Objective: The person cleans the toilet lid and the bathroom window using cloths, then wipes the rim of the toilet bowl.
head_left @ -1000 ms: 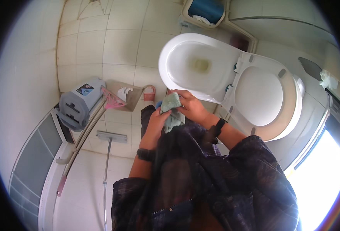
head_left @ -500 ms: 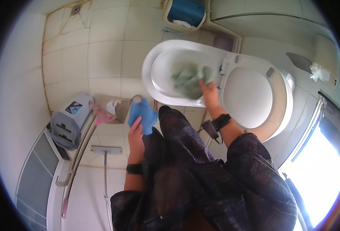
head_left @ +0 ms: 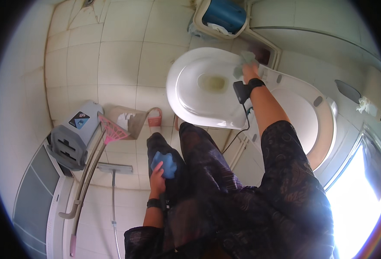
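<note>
My right hand [head_left: 249, 73] reaches over the toilet bowl [head_left: 173, 86] with a blurred grey-green cloth [head_left: 247, 57] in its fingers. That cloth is at the far side of the rim, close to the hinge end of the raised seat [head_left: 324, 142]. Yellowish water [head_left: 217, 83] shows at the bottom of the bowl. Down by my left thigh, my left hand [head_left: 157, 181] is closed on a crumpled blue cloth [head_left: 169, 165]. Each wrist wears a black band, and a small black box with a cable hangs at the right one.
Beyond the toilet stands a bin [head_left: 197, 17] with a blue inside. At the left are a grey plastic box [head_left: 76, 134], a pink long-handled scoop [head_left: 111, 131], a waste bin with paper [head_left: 134, 125] and a flat floor squeegee [head_left: 115, 168]. A paper roll [head_left: 365, 105] hangs at the right.
My right hand has moved the grey-green cloth from over the bowl's near part to the far rim by the hinge. My left hand has drawn the blue cloth back toward me.
</note>
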`<action>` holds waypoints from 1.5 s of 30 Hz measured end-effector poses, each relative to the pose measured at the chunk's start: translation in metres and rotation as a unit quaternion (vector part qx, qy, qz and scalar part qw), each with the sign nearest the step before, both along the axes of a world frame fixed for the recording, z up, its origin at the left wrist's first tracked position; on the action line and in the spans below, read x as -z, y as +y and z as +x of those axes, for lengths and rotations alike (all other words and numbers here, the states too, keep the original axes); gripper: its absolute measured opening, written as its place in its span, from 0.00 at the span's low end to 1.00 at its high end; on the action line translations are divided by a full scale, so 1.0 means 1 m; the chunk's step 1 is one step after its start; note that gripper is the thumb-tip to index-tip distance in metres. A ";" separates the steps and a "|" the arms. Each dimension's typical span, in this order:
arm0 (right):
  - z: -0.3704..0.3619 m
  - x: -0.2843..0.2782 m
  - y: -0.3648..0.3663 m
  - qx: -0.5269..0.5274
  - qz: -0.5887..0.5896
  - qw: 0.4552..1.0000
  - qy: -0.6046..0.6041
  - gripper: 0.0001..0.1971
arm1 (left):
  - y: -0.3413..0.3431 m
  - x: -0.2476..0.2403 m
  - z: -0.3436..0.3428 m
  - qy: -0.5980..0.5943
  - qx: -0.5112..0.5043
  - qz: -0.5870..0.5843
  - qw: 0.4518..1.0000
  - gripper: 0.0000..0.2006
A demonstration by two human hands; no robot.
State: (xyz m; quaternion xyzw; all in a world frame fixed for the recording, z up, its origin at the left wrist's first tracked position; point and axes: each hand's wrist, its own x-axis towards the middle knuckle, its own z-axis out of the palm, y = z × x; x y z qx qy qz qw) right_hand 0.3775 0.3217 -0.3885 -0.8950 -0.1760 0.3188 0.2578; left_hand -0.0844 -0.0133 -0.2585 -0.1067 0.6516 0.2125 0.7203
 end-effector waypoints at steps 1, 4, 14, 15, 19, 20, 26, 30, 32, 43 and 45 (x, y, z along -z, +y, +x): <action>0.018 0.031 0.007 -0.164 -0.060 0.979 -0.105 0.19 | 0.008 -0.003 0.006 -0.005 -0.021 -0.007 1.000 0.19; -0.032 0.029 0.032 -0.329 -0.127 0.913 -0.203 0.18 | 0.001 0.000 0.004 -0.006 -0.022 -0.013 1.000 0.18; -0.153 -0.003 0.052 -0.483 0.023 0.868 -0.117 0.19 | 0.009 -0.010 0.000 -0.005 -0.045 -0.015 0.999 0.19; -0.159 -0.002 0.050 -0.515 0.039 0.851 -0.099 0.18 | 0.008 -0.009 -0.002 -0.005 -0.046 -0.016 0.999 0.19; -0.189 -0.004 0.032 -0.606 0.098 0.788 -0.048 0.16 | 0.007 -0.008 -0.005 -0.012 -0.048 -0.011 0.999 0.19; -0.196 -0.004 0.027 -0.606 0.098 0.788 -0.047 0.16 | 0.006 -0.008 -0.006 -0.012 -0.050 -0.009 0.999 0.19; -0.212 -0.012 -0.010 -0.744 0.065 0.664 0.049 0.15 | 0.000 -0.004 -0.010 -0.027 -0.069 -0.002 0.997 0.19; -0.187 -0.050 -0.029 -0.855 -0.163 0.492 -0.015 0.11 | -0.001 -0.005 -0.009 -0.024 -0.072 0.001 0.997 0.19; -0.168 -0.061 -0.029 -0.844 -0.185 0.497 -0.085 0.10 | -0.003 -0.003 -0.009 -0.015 -0.064 -0.006 0.998 0.18; -0.131 -0.082 0.063 -0.525 0.175 0.814 -0.176 0.16 | -0.011 -0.002 -0.017 -0.028 -0.077 -0.004 0.997 0.18; -0.125 -0.035 0.065 -0.529 0.123 0.816 -0.200 0.16 | -0.005 -0.002 -0.014 -0.029 -0.065 0.000 0.997 0.19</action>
